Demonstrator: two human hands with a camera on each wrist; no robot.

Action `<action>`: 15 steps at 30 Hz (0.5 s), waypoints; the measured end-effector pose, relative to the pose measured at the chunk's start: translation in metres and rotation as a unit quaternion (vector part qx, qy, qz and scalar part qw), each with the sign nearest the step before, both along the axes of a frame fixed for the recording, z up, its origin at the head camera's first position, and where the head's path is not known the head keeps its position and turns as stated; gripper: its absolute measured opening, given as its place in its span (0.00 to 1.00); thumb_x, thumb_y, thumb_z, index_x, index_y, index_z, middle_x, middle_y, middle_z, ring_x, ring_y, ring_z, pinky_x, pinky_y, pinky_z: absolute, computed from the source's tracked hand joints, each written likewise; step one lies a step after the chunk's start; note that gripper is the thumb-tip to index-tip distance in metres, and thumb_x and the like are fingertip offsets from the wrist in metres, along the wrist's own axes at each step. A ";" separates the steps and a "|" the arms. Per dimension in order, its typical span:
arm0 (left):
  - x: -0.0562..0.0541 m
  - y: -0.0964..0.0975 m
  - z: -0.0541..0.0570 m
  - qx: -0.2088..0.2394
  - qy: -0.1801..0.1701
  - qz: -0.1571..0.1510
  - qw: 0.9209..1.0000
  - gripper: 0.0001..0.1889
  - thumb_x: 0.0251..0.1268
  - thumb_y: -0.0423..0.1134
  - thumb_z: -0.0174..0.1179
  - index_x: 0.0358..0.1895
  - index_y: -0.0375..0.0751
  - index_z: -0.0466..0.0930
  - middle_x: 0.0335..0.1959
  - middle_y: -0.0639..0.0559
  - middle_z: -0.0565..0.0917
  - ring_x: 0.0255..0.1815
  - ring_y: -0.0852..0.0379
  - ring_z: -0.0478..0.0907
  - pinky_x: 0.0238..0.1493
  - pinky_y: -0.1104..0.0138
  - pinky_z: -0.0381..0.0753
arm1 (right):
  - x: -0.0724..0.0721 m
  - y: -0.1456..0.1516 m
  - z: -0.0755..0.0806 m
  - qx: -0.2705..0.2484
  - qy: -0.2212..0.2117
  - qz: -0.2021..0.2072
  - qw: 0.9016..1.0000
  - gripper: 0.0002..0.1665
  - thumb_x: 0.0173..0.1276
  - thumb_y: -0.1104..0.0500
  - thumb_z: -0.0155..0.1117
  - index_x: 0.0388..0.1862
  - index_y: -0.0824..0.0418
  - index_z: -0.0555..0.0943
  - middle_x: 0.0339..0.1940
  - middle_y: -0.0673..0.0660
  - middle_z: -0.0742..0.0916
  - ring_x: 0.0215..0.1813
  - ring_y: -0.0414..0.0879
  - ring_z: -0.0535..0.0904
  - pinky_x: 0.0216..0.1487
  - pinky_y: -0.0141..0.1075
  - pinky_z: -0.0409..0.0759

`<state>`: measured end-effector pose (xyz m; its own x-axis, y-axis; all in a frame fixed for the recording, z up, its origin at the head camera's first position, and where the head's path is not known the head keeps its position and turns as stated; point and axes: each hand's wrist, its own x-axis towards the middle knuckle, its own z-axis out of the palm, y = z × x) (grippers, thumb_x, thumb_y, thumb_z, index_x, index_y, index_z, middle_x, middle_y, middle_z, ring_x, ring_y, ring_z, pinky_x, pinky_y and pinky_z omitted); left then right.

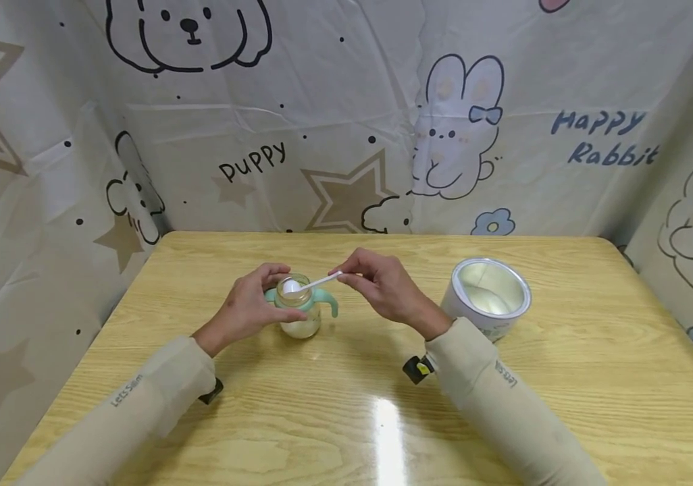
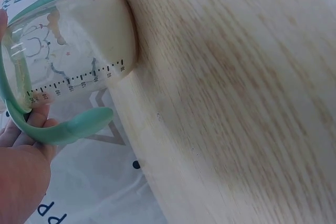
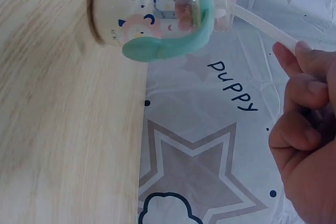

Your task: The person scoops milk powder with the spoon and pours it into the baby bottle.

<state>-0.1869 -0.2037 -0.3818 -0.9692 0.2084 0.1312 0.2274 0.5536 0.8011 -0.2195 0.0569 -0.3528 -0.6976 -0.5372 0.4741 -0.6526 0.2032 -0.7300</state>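
Note:
A clear baby bottle (image 1: 301, 329) with a mint-green two-handled collar (image 2: 84, 127) stands upright on the table, pale contents in its lower part. My left hand (image 1: 257, 300) grips it around the neck, thumb in front and fingers behind. Between thumb and forefinger, my right hand (image 1: 386, 283) pinches the end of a white measuring scoop's handle (image 3: 265, 25). The scoop's bowl (image 1: 291, 287) sits at the bottle's open mouth, partly within the rim. In the right wrist view, the other right fingers curl toward the palm.
An open white tin (image 1: 459, 297) stands on the wooden table (image 1: 596, 351) to the right, just beyond my right wrist. Pale powder (image 1: 488, 301) shows inside it. Printed fabric (image 1: 346, 115) hangs behind the table and along both sides.

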 end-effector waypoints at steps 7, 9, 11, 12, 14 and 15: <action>0.000 0.001 -0.001 0.004 0.002 0.004 1.000 0.42 0.44 0.39 0.82 0.64 0.32 0.70 0.59 0.39 0.81 0.61 0.41 0.77 0.61 0.47 0.77 | 0.001 0.000 0.006 -0.011 -0.090 -0.069 0.994 0.03 0.72 0.65 0.65 0.40 0.65 0.83 0.37 0.57 0.90 0.24 0.39 0.70 0.24 0.30 0.66; 0.000 0.001 -0.001 0.008 0.002 0.004 1.000 0.41 0.44 0.38 0.82 0.63 0.32 0.71 0.59 0.39 0.81 0.61 0.41 0.77 0.61 0.47 0.77 | 0.001 0.001 0.008 -0.028 -0.120 -0.085 0.989 0.04 0.71 0.64 0.65 0.39 0.66 0.83 0.32 0.55 0.89 0.23 0.39 0.70 0.23 0.30 0.66; 0.000 0.001 -0.001 0.011 0.002 0.004 1.000 0.41 0.44 0.38 0.82 0.63 0.32 0.71 0.59 0.39 0.81 0.61 0.41 0.77 0.61 0.46 0.76 | 0.002 0.003 0.011 -0.047 -0.149 -0.094 0.983 0.05 0.71 0.64 0.65 0.39 0.67 0.83 0.27 0.52 0.86 0.21 0.39 0.66 0.21 0.29 0.63; 0.000 0.001 -0.001 0.011 0.002 0.005 1.000 0.41 0.44 0.38 0.82 0.63 0.32 0.71 0.59 0.39 0.81 0.61 0.42 0.77 0.61 0.46 0.76 | 0.002 0.003 0.013 -0.056 -0.164 -0.096 0.980 0.06 0.71 0.64 0.65 0.40 0.68 0.83 0.24 0.51 0.84 0.20 0.39 0.64 0.20 0.29 0.61; 0.000 0.001 -0.001 0.010 0.003 0.005 1.000 0.40 0.44 0.37 0.82 0.63 0.33 0.71 0.59 0.39 0.81 0.62 0.42 0.77 0.62 0.47 0.76 | 0.003 0.005 0.016 -0.074 -0.192 -0.100 0.974 0.07 0.72 0.64 0.65 0.40 0.69 0.82 0.21 0.47 0.81 0.18 0.38 0.62 0.19 0.28 0.59; 0.001 0.001 -0.001 0.010 0.003 0.006 1.000 0.40 0.44 0.37 0.82 0.63 0.33 0.71 0.59 0.39 0.81 0.62 0.42 0.77 0.62 0.47 0.76 | 0.003 0.005 0.018 -0.083 -0.204 -0.099 0.970 0.08 0.72 0.63 0.65 0.41 0.69 0.82 0.20 0.47 0.80 0.18 0.38 0.61 0.19 0.28 0.58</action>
<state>-0.1863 -0.2024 -0.3824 -0.9707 0.1946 0.1410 0.2261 0.5404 0.8105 -0.2167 0.0622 -0.3353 -0.9272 -0.3135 0.2048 -0.2618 0.1519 -0.9531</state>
